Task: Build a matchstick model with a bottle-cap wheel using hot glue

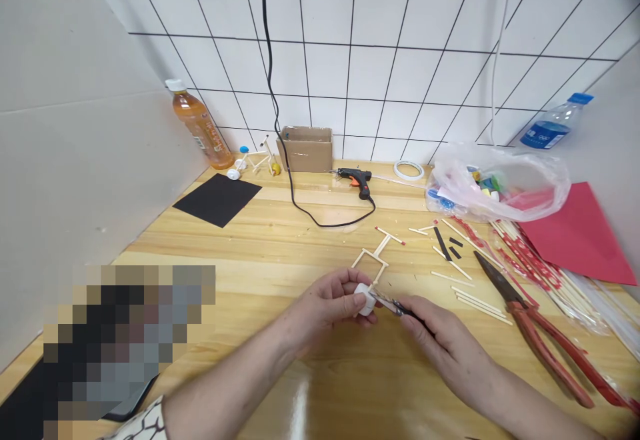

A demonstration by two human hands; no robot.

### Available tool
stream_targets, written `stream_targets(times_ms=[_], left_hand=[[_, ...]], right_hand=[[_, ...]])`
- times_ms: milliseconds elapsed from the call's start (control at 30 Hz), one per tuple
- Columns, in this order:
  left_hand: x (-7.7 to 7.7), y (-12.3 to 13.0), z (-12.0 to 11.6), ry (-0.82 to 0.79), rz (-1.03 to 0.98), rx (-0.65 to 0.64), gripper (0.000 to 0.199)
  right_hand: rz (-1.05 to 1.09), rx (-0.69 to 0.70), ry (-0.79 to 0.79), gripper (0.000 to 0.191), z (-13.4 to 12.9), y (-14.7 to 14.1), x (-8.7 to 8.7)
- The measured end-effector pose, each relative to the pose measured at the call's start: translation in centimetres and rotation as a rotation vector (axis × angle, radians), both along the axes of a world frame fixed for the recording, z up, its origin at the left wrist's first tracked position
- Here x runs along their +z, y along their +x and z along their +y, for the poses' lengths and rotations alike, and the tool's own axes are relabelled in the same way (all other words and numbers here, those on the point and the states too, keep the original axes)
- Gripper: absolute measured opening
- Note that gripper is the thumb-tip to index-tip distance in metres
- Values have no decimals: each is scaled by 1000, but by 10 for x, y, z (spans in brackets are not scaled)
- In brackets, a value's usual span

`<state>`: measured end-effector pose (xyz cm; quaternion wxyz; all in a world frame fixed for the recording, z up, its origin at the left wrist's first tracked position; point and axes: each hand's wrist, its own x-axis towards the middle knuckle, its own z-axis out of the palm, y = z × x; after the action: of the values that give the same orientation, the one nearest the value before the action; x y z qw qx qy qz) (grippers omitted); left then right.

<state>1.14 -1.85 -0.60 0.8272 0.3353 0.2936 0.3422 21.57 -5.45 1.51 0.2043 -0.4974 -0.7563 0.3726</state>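
Note:
Near the table's front middle, my left hand (340, 297) pinches a white bottle cap (366, 301) between thumb and fingers. My right hand (435, 330) is closed around dark-handled scissors (393, 303), with their metal tip touching or very close to the cap. Just beyond the cap lies a small frame of pale wooden sticks (375, 255), with red tips at its far end. One leg of this frame reaches down to the cap; whether it is joined to it I cannot tell. My left fingers hide part of the cap.
A glue gun (357, 179) with its cord lies before a cardboard box (307, 150). At right are large red-handled shears (530, 327), loose sticks (483, 305), a plastic bag of caps (500, 183) and red paper (580, 233). A black sheet (219, 199) and an orange drink bottle (203, 127) are at left.

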Motion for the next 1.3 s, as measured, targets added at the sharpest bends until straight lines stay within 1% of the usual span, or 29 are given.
stream_targets(times_ms=[600, 1067, 1300], left_hand=[[4, 3, -3, 18, -8, -66, 35], [4, 3, -3, 23, -24, -80, 34], [3, 2, -4, 15, -24, -75, 34]], right_hand=[[57, -13, 23, 21, -2, -2, -5], [81, -3, 65, 19, -2, -2, -5], [107, 2, 64, 20, -3, -2, -2]])
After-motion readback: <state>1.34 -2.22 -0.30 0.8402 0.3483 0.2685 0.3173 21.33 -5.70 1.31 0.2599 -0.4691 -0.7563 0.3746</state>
